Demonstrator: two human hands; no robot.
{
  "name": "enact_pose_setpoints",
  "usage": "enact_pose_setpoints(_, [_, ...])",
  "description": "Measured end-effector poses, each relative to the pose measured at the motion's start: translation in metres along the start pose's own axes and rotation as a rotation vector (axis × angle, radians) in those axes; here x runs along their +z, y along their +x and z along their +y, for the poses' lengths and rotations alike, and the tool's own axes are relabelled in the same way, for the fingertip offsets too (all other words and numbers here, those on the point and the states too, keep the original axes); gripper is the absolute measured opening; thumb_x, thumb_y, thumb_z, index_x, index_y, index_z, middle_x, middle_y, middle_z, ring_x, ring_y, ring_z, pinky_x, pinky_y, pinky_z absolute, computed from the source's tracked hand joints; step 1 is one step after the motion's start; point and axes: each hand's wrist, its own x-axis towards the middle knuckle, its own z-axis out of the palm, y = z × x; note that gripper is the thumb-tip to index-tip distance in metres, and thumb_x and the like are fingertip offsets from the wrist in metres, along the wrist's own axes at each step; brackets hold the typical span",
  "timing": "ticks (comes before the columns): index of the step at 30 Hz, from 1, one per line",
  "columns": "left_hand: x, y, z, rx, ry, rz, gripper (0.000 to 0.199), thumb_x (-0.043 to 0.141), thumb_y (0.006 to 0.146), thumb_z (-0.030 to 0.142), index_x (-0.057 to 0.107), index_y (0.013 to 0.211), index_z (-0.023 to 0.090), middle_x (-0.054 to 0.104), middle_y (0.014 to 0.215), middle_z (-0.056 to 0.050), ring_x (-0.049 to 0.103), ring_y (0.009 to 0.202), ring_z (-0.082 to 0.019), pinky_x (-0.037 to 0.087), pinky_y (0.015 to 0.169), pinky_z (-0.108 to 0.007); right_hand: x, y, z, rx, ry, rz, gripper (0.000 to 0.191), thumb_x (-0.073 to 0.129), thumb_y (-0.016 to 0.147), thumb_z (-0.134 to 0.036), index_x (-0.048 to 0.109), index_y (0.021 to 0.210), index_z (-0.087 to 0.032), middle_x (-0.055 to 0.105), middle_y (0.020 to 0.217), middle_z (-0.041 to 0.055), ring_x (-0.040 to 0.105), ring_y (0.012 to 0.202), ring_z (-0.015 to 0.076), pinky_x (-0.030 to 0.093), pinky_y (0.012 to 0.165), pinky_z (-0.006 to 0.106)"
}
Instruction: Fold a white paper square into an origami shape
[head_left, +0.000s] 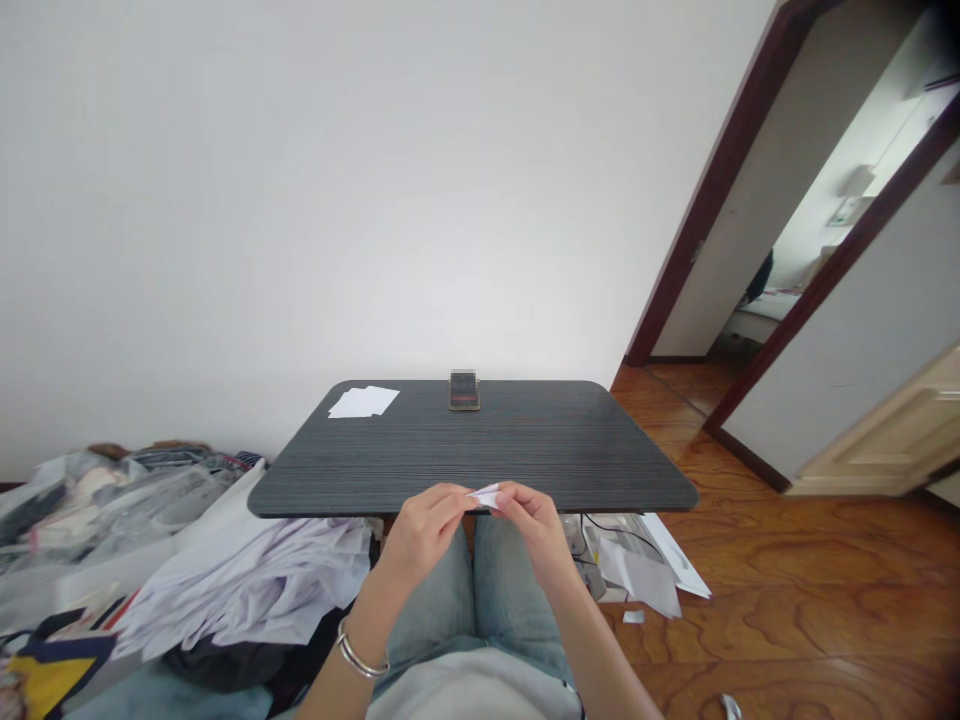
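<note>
A small folded piece of white paper (487, 495) is held between my two hands, just over the front edge of the dark table. My left hand (429, 528) pinches its left end, with the fingers closed. On the other end, the fingers and thumb of my right hand (531, 522) are also closed on the paper. Parts of the paper are hidden behind my fingertips. At the far left of the table (480, 450) lie several loose white paper sheets (364, 402).
A phone-like device (464, 391) stands at the table's back edge, by the wall. Clothes and plastic bags (150, 500) are heaped on the left, with a pile of white cloth (262, 580) nearer. Papers (645, 575) and cables lie under the table's right side. A doorway opens at right.
</note>
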Motion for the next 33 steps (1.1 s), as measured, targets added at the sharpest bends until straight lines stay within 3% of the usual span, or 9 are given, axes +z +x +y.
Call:
enact_pose_setpoints(6, [0.002, 0.005, 0.002, -0.14, -0.122, 0.103, 0.017, 0.053, 0.081, 0.023, 0.069, 0.076, 0.021, 0.07, 0.075, -0.005, 0.064, 0.07, -0.018, 0.047, 0.066, -0.026, 0.0, 0.001, 0.004, -0.012, -0.018, 0.091, 0.021, 0.062, 0.074, -0.037, 0.064, 0.068, -0.017, 0.063, 0.066, 0.0013, 0.054, 0.063, 0.0149, 0.041, 0.063, 0.025])
enact_pose_setpoints(10, [0.004, 0.007, 0.004, -0.242, -0.195, 0.099, 0.015, 0.055, 0.08, 0.025, 0.068, 0.074, 0.019, 0.069, 0.073, -0.004, 0.064, 0.068, -0.018, 0.047, 0.066, -0.026, 0.0, 0.002, 0.006, -0.03, -0.038, 0.095, 0.02, 0.061, 0.075, -0.035, 0.063, 0.068, -0.017, 0.062, 0.063, 0.0006, 0.053, 0.06, 0.0136, 0.04, 0.06, 0.024])
enact_pose_setpoints(13, [0.008, 0.008, 0.004, -0.344, -0.36, 0.112, 0.013, 0.058, 0.078, 0.028, 0.065, 0.082, 0.018, 0.068, 0.075, -0.004, 0.064, 0.069, -0.017, 0.049, 0.067, -0.026, 0.001, 0.004, 0.008, -0.043, -0.084, 0.118, 0.022, 0.059, 0.076, -0.036, 0.062, 0.066, -0.017, 0.06, 0.061, 0.0008, 0.052, 0.059, 0.0139, 0.04, 0.058, 0.024])
enact_pose_setpoints(17, [0.017, 0.011, 0.005, -0.525, -0.656, 0.121, 0.03, 0.061, 0.075, 0.035, 0.059, 0.097, 0.015, 0.066, 0.07, -0.003, 0.062, 0.063, -0.015, 0.05, 0.058, -0.025, 0.002, 0.005, 0.011, -0.076, -0.159, 0.145, 0.022, 0.057, 0.077, -0.036, 0.062, 0.066, -0.017, 0.06, 0.062, 0.0009, 0.052, 0.058, 0.0138, 0.04, 0.057, 0.024])
enact_pose_setpoints(21, [0.022, 0.016, 0.007, -0.644, -0.764, 0.132, 0.027, 0.065, 0.07, 0.037, 0.063, 0.077, 0.011, 0.065, 0.065, -0.004, 0.059, 0.058, -0.013, 0.05, 0.055, -0.024, 0.003, 0.006, 0.014, -0.091, -0.195, 0.151, 0.021, 0.056, 0.078, -0.034, 0.061, 0.067, -0.017, 0.061, 0.064, 0.0019, 0.053, 0.06, 0.0147, 0.042, 0.058, 0.025])
enact_pose_setpoints(33, [0.029, 0.017, -0.001, -0.718, -0.793, 0.205, 0.024, 0.072, 0.062, 0.033, 0.066, 0.07, 0.011, 0.066, 0.062, -0.003, 0.058, 0.054, -0.011, 0.048, 0.055, -0.022, 0.004, 0.007, 0.019, -0.125, -0.277, 0.163, 0.019, 0.058, 0.076, -0.035, 0.062, 0.075, -0.017, 0.065, 0.068, 0.0035, 0.059, 0.061, 0.0161, 0.046, 0.059, 0.026])
